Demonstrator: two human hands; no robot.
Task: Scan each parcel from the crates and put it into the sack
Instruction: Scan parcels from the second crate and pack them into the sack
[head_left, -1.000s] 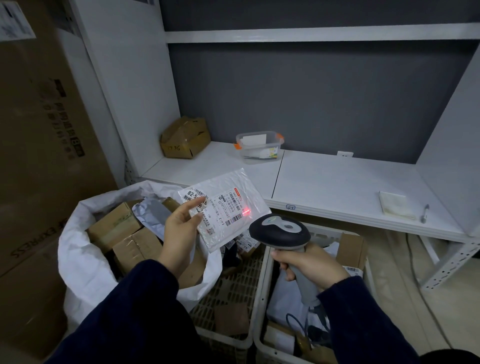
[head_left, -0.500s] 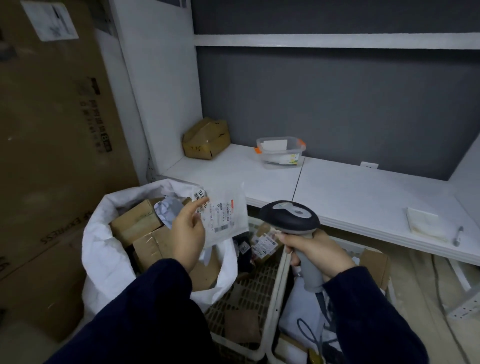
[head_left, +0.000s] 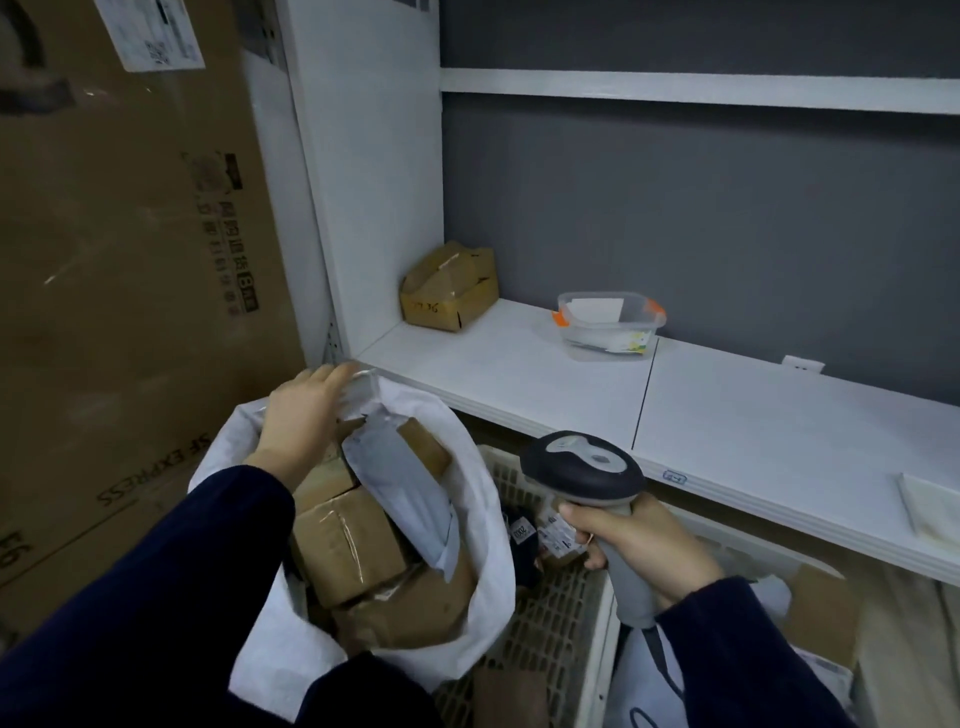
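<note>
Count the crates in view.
2. One crate sits right beside the sack; the second crate adjoins its right side, under the shelf edge. Others may lie out of view.

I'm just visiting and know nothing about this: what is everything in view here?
sack: one, white, lower left, open
brown boxes: several, inside the sack
grey mailer: one, on the brown boxes in the sack
clear-wrapped parcel: one, at the sack's far rim
crates: two, pale lattice, right of the sack, holding parcels
shelf: one, white, behind the crates
cardboard box: one, brown, shelf's left corner
tub: one, clear with orange clips, on the shelf
large carton: one, brown, far left
scanner: one, black and grey, above the crates
left hand: over the sack, touching the clear-wrapped parcel
right hand: grips the scanner's handle
</note>
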